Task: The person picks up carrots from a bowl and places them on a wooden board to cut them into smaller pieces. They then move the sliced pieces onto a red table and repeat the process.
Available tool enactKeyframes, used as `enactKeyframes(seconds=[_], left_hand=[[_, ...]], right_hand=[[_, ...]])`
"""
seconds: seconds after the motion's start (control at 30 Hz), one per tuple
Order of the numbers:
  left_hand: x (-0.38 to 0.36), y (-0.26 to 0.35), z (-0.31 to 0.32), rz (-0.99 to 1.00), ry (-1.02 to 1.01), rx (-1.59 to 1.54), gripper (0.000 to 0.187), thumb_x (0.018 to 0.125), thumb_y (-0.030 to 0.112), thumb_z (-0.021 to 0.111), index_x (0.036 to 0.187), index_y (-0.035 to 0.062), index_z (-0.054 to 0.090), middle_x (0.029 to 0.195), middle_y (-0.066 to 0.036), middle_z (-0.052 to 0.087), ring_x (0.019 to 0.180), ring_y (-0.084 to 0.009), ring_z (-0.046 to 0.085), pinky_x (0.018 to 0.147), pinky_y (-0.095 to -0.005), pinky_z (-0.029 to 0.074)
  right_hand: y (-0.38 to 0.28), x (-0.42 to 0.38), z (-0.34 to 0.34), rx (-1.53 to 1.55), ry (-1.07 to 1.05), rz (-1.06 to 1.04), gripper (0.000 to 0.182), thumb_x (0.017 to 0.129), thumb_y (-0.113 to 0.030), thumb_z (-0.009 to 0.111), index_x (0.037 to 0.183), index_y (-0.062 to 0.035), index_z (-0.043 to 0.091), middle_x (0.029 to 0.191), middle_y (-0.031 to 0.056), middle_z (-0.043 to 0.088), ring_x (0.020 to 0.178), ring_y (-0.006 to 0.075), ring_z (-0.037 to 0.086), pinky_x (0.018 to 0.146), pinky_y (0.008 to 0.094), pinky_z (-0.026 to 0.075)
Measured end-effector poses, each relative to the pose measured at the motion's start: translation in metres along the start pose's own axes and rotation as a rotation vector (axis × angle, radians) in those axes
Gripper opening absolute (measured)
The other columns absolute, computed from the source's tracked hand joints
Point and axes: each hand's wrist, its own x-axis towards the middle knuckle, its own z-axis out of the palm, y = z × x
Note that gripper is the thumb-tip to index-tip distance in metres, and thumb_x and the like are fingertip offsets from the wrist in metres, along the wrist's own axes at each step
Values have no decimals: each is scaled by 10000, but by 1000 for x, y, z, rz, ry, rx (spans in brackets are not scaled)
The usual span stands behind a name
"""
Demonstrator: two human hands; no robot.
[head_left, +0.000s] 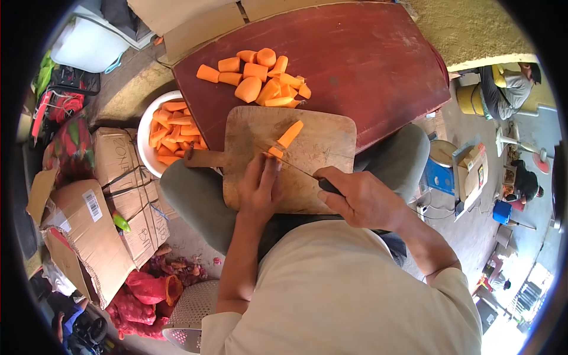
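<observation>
A wooden cutting board (319, 189) with a handle at its left rests over my lap, against the red table's edge. My left hand (260, 183) lies on it with fingers bent, holding a carrot piece (275, 152) at the fingertips. In my right hand (361, 198) is the black handle of a knife (299, 170); its thin blade reaches across the board to that piece. A longer carrot stick (290, 134) lies on the board just past the blade. Beyond the board, several peeled carrot chunks (255, 71) are piled on the table.
The red table (355, 53) spans the top. A white bowl (144, 142) of cut carrots stands left of the board. Cardboard boxes (89, 236), red net sacks (136, 302) and a perforated metal container (192, 313) are at lower left. Other people (515, 89) are far right.
</observation>
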Motion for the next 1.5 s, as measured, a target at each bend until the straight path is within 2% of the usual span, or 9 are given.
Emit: enactKeyframes(seconds=[0.1,0.2,0.3,0.5,0.8,0.9,1.1,1.3,1.5], left_hand=[[1,-1,-2,29,-11,-21,422,869,-153,728,1285,-80,716,1221,-263,708,939,-377,757,726,-418,627],[-6,-1,-6,-38,-88,-26,358,927,-131,710,1282,-79,710,1294,-305,706,1088,-430,766,879,-437,644],[-3,-3,-5,32,-36,-10,489,802,-194,690,1284,-112,708,1230,-274,703,985,-395,749,756,-417,626],[-1,-3,-9,74,-61,-6,564,769,-192,672,1327,-109,686,1260,-270,684,1030,-420,737,814,-438,627],[-6,-1,-5,-29,-43,-58,436,882,-200,652,1283,-43,714,1228,-248,687,1054,-405,726,853,-436,622],[-5,1,-8,-37,-46,-20,383,909,-173,684,1264,-37,728,1213,-244,703,1045,-395,739,855,-423,623],[-6,-5,-1,9,-1,-31,544,810,-197,680,1334,-58,723,1217,-243,711,983,-377,752,792,-410,632],[-7,-6,-4,21,-11,-28,601,796,-207,686,1376,-52,708,1211,-251,716,980,-387,751,789,-418,632],[-7,-8,-5,86,8,-41,502,803,-200,697,1290,-78,709,1184,-226,708,955,-398,742,780,-428,632]], right_hand=[[2,-4,4,-14,39,-51,328,1068,-230,663,1297,-9,585,765,262,707,746,486,723,681,560,570],[-3,-6,4,-60,-26,27,370,1064,-197,673,1364,5,590,877,265,731,812,478,726,708,526,563],[-3,-6,8,-44,-13,17,364,1067,-195,666,1357,8,582,860,272,729,805,477,728,698,530,565],[8,22,22,-37,8,14,342,1081,-208,642,1327,19,571,816,282,708,777,495,715,690,549,558],[21,38,16,150,-37,85,434,1082,-195,639,1444,34,574,920,289,744,856,484,736,744,507,577],[8,10,4,155,20,82,463,1031,-137,671,1468,-3,596,1106,288,757,1033,477,740,892,511,589],[10,-7,17,59,131,-119,463,1087,-177,658,1495,22,563,1251,277,731,1124,467,731,922,483,590],[4,-1,18,92,108,-70,429,1065,-134,661,1466,-16,565,1097,277,760,1011,479,743,854,543,590],[7,21,22,-21,-50,83,376,1125,-245,583,1418,-11,567,991,288,757,910,503,737,788,593,572]])
